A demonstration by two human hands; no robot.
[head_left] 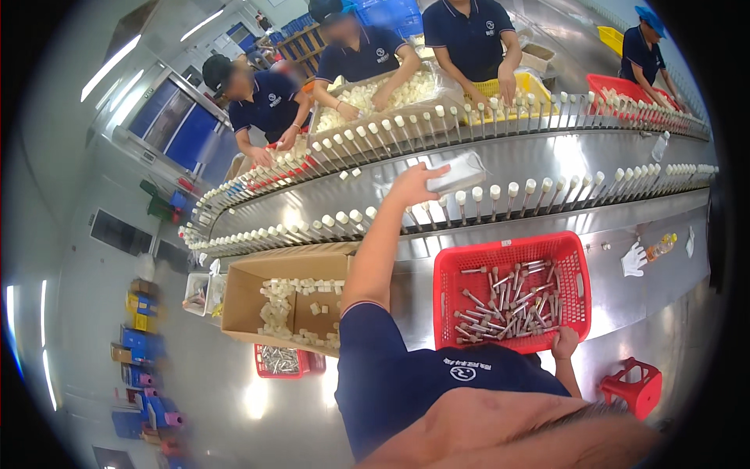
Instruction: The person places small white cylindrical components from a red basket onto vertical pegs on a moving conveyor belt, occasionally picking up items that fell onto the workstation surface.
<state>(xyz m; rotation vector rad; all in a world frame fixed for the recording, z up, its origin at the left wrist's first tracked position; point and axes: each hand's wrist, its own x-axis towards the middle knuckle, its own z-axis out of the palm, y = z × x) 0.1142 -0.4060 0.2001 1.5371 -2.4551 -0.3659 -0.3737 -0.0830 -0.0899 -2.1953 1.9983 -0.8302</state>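
My left hand (pixel 412 184) grips a white packet (pixel 457 173) over the conveyor's capped pegs (pixel 500 195), my right hand (pixel 564 342) clutches the red basket (pixel 582 285) rim; setting the packet down likely needs a careful release.

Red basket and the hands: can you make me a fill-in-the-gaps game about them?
The basket of little tubes that the right hand grips is coloured ____.
The clear packet is held up by the ____ hand.
The white caps lie in a brown cardboard ____.
Missing words: red; left; box.
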